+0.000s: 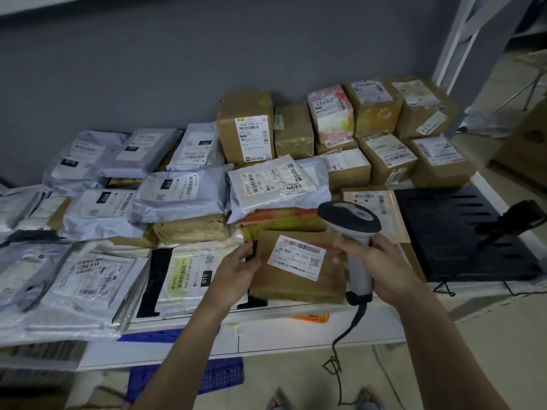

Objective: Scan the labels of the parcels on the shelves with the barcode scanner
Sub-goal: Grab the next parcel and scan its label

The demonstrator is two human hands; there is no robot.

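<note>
We look down on a white shelf [266, 313] packed with parcels, set against a grey wall [148, 69]. We take the flat brown cardboard parcel [299, 279] at the shelf's front edge as our landmark. To its left lie grey and white poly mailers [183, 193] in overlapping layers, and the nearest of these, a white mailer [189, 279] printed with 010, lies just beside it. Behind the parcel stands a stack of cardboard boxes [340, 128] reaching to the wall. To its right a black slotted tray [461, 229] lies on the shelf. Below the shelf edge we see a pale tiled floor [444, 365] and a blue perforated crate [219, 377].

Our left hand [236, 270] grips the parcel's left edge, thumb on top. A white barcode label [296, 257] faces up on the parcel, between our two hands. Our right hand [376, 261] is wrapped round the grey handle of the barcode scanner [353, 232], just right of the label. The scanner's dark head hangs above the parcel's far right corner, and its black cable [343, 335] drops from the handle's base past the shelf edge toward the floor.
</note>
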